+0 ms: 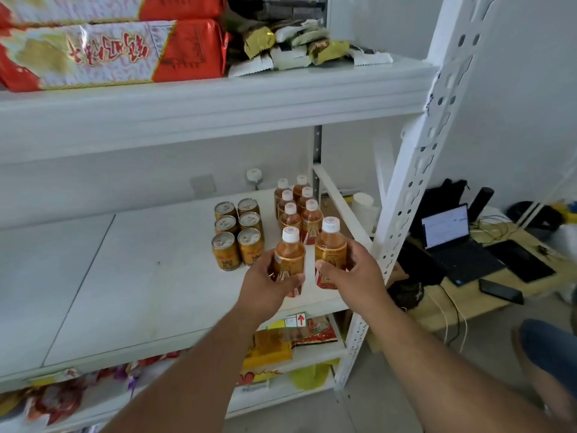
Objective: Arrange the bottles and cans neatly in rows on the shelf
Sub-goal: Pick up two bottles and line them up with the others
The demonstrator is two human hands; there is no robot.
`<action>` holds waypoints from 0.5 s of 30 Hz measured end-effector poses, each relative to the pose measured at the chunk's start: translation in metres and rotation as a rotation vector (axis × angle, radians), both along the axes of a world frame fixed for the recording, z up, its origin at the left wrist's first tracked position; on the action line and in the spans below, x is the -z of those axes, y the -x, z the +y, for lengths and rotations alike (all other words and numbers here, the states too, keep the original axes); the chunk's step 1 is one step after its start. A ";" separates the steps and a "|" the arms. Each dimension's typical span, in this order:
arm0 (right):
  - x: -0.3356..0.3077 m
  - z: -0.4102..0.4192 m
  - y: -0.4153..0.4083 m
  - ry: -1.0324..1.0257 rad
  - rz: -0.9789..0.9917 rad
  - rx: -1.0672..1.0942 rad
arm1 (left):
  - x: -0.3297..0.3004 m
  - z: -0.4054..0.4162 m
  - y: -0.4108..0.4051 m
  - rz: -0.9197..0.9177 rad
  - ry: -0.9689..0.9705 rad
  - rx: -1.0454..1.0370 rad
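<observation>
Hands (pixel 312 276) grip two upright bottles (pixel 330 245), caps up, seemingly touching shelf (pixel 156 276).

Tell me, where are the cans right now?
The cans stand in two rows on the middle shelf, just left of the bottles, beyond the left hand.

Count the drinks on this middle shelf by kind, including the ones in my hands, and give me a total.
Cans: 6
Bottles standing on the shelf: 6
Bottles held, one in the left hand and one in the right hand: 2
Total: 14
</observation>
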State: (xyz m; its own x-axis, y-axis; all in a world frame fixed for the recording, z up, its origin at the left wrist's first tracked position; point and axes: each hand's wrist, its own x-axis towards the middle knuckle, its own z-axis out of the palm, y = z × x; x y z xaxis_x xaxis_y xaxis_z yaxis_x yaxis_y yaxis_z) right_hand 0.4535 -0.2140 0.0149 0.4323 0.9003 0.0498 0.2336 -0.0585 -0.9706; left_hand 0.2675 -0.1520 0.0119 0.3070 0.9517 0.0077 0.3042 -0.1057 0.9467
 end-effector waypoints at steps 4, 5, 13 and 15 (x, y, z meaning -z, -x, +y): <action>0.013 0.020 -0.005 0.051 -0.016 0.027 | 0.010 0.023 -0.006 -0.030 0.015 -0.010; 0.016 0.025 -0.007 0.059 -0.019 0.032 | 0.014 0.029 -0.008 -0.037 0.020 -0.011; 0.047 0.067 -0.013 0.118 -0.057 0.076 | 0.042 0.062 -0.023 -0.041 0.012 -0.044; 0.053 0.075 -0.015 0.138 -0.081 0.079 | 0.051 0.067 -0.026 -0.039 0.005 -0.064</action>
State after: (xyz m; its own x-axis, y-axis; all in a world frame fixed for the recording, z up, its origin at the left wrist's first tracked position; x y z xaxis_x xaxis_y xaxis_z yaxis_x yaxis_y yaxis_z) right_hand 0.4683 -0.1388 -0.0381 0.5019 0.8643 -0.0344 0.2996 -0.2110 -0.9304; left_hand 0.2940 -0.0849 -0.0389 0.2449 0.9694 0.0140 0.2735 -0.0829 0.9583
